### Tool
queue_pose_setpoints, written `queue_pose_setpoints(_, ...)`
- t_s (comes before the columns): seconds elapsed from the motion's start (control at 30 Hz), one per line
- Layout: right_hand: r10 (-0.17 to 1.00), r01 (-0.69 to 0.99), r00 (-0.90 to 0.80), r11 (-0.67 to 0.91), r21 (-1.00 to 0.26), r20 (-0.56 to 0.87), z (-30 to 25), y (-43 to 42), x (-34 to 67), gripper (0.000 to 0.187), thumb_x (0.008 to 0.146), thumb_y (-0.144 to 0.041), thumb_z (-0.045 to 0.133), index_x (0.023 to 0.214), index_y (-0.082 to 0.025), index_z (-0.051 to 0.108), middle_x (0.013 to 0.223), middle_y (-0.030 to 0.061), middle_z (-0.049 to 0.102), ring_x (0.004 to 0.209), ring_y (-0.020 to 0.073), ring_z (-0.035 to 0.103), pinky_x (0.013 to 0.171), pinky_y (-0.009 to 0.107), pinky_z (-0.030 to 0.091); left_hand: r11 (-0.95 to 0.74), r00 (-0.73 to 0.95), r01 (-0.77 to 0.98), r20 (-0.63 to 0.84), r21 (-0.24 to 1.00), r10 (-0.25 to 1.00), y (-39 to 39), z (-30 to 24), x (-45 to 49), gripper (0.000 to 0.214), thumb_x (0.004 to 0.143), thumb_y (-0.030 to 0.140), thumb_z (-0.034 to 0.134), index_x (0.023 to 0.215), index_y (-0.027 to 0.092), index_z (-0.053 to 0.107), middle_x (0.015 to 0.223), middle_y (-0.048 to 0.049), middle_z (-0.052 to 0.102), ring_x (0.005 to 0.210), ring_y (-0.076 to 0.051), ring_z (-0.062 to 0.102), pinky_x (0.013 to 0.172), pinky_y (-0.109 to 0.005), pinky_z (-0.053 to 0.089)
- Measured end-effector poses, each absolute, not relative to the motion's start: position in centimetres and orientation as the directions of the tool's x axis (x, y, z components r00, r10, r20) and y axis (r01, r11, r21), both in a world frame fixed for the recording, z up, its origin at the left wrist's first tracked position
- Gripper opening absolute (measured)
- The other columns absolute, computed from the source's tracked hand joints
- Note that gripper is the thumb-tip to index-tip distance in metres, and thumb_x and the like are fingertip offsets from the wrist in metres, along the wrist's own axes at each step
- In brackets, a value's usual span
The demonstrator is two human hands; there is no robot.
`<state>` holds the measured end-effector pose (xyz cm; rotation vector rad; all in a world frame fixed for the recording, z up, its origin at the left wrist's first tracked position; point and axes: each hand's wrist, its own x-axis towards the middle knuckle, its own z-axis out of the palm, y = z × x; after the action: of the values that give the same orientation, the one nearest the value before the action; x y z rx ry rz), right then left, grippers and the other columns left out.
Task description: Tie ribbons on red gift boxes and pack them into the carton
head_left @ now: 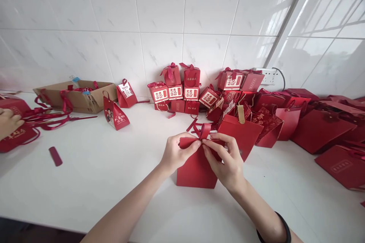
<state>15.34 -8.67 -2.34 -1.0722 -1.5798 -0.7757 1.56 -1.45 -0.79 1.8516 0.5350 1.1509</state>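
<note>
A red paper gift box stands on the white table in front of me. A red ribbon crosses its top in a half-formed bow. My left hand pinches the ribbon's left side at the top of the box. My right hand pinches the ribbon's right side, fingers curled. The two hands meet at the knot.
Many red gift boxes and bags are piled against the tiled wall and to the right. A cardboard box with ribbons stands at back left. Another person's hand rests at the far left. A loose ribbon piece lies near it.
</note>
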Motion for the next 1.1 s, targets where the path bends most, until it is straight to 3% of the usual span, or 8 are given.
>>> queue_pose_setpoints(0.23,0.278,0.918,-0.137,0.397,0.016,0.951,-2.2,-8.7,15.9,0.03,0.081,-0.003,0.059,0.104,-0.022,0.057,0.095,0.0077,0.056,0.085,0.0181,0.061,0.065,0.03,0.054,-0.533,0.501,-0.085,0.499,0.842,0.708,-1.3,-0.8,1.5,0.016,0.079,0.03,0.062,0.073,0.016,0.066,0.075,-0.0025,0.068,0.073,-0.015,0.062,0.069,-0.022,0.049)
queue_pose_setpoints(0.43,0.393,0.871,0.044,0.435,-0.227,0.919,-1.5,-8.9,15.7,0.028,0.084,-0.01,0.057,0.109,-0.023,0.054,0.085,0.0036,0.065,0.075,0.016,0.063,0.063,0.028,0.053,-0.529,0.49,-0.086,0.498,0.844,0.716,-1.4,-1.0,1.5,0.015,0.078,0.03,0.062,0.072,0.016,0.065,0.074,-0.0025,0.067,0.071,-0.015,0.062,0.068,-0.023,0.049)
queue_pose_setpoints(0.63,0.459,0.827,0.081,0.464,-0.317,0.885,-1.2,-9.1,15.4,0.018,0.086,-0.013,0.053,0.099,-0.023,0.059,0.083,0.0035,0.064,0.075,0.0164,0.062,0.061,0.028,0.052,-0.513,0.468,-0.153,0.519,0.845,0.715,-1.6,-1.1,1.6,0.013,0.077,0.028,0.061,0.073,0.016,0.062,0.074,-0.0024,0.066,0.073,-0.015,0.062,0.07,-0.024,0.049)
queue_pose_setpoints(1.1,0.612,0.614,0.288,0.473,-0.632,0.737,-1.1,-9.0,15.0,0.012,0.084,-0.023,0.056,0.096,-0.022,0.06,0.08,0.0009,0.064,0.077,0.0149,0.063,0.071,0.028,0.053,-0.514,0.402,-0.073,0.497,0.855,0.769,-1.7,-1.0,2.0,0.015,0.075,0.03,0.063,0.069,0.016,0.064,0.072,-0.0028,0.068,0.071,-0.016,0.063,0.07,-0.025,0.051)
